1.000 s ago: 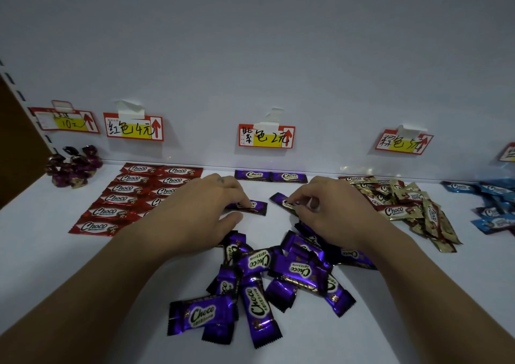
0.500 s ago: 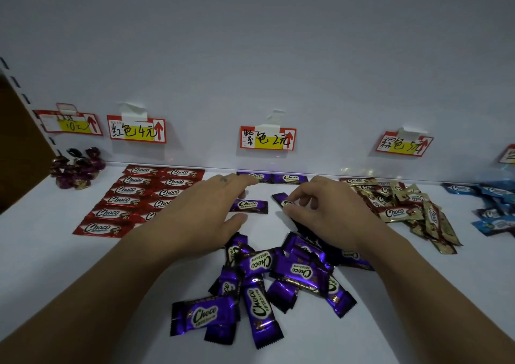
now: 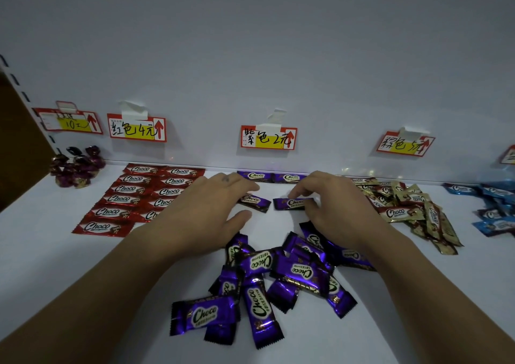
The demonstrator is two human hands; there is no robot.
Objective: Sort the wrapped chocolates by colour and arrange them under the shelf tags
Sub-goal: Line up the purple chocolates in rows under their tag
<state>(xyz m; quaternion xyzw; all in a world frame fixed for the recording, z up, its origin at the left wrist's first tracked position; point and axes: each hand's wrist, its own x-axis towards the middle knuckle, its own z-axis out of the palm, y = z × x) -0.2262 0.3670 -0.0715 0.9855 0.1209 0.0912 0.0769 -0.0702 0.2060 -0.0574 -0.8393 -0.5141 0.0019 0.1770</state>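
Dim, bluish light; wide-angle bending at edges.

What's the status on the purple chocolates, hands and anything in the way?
Left hand open, touching one purple chocolate. Right hand pinching second chocolate beside it. Back pair laid under purple tag; pile waiting in front. Nothing blocking.

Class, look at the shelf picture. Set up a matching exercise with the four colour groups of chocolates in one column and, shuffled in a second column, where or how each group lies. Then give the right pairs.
Column 1
1. red chocolates
2. purple pile
3. gold chocolates
4. blue chocolates

Column 2
A. at the far right edge, partly cut off
B. neat flat rows on the left
C. loose heap in front, nearest the camera
D. jumbled heap right of centre, towards the back

Pairs: 1-B, 2-C, 3-D, 4-A
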